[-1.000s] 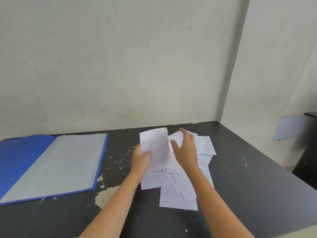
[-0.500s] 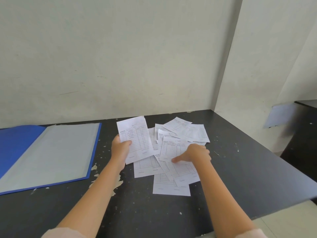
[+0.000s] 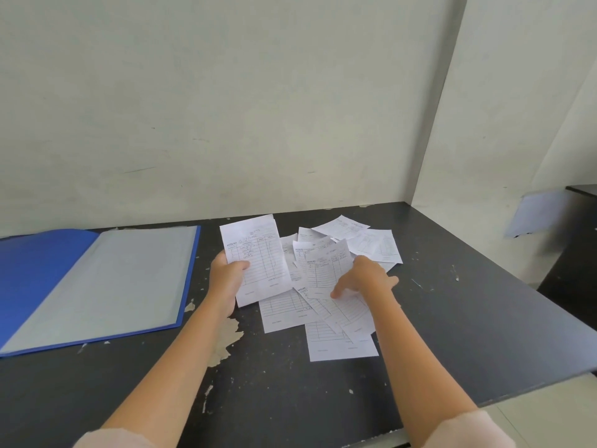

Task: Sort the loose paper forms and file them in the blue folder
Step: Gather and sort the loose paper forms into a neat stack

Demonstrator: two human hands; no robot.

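Head view: blue folder (image 3: 38, 279) lies open, perhaps sleeved; left hand (image 3: 226, 281) grips form (image 3: 261, 253).

Bare table (image 3: 452, 318) right of forms (image 3: 339, 337); folder (image 3: 97, 286) occupies left.

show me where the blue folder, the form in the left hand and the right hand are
blue folder (image 3: 38, 279), head view, on its bare blue inside cover
held form (image 3: 261, 253), head view, on the middle of its printed table
right hand (image 3: 368, 276), head view, on the back of the hand
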